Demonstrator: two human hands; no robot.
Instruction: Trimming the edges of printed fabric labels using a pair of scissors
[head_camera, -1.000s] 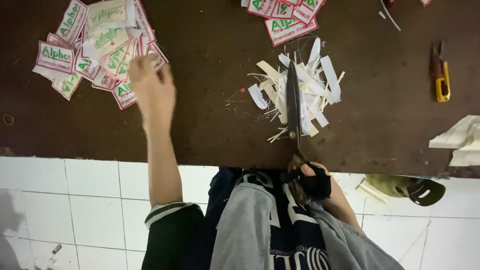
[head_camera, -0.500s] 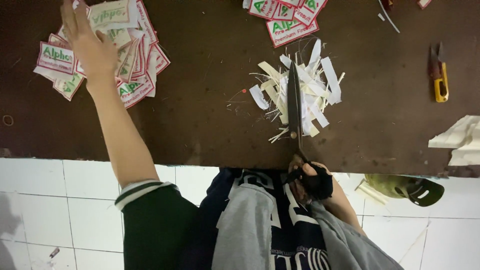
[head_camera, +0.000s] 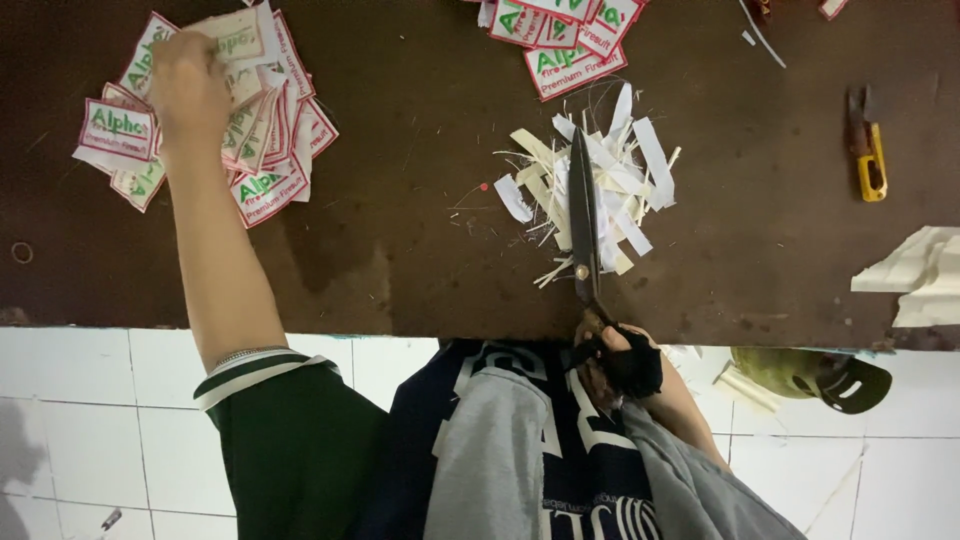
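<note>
long black-handled steel scissors (head_camera: 584, 215) held in right hand (head_camera: 622, 358), closed grip on handles, blades pointing away across white paper trimmings (head_camera: 600, 180). left hand (head_camera: 188, 85) pressed on pile of printed labels (head_camera: 250, 130) on dark brown tabletop (head_camera: 400, 240); left grip unclear. yellow snips (head_camera: 868, 150) far right.

labels at 12 (head_camera: 560, 35): cut off by top edge
scissor handles (head_camera: 625, 365): hidden in right hand (head_camera: 615, 362)
left hand (head_camera: 188, 85) fingertips: buried in label pile (head_camera: 255, 120)

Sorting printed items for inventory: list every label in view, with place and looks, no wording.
Label pile: far left of table, under left hand; white rectangles, red borders, green and red print.
Second label stack: top centre edge; same colours.
No screens or signs.
</note>
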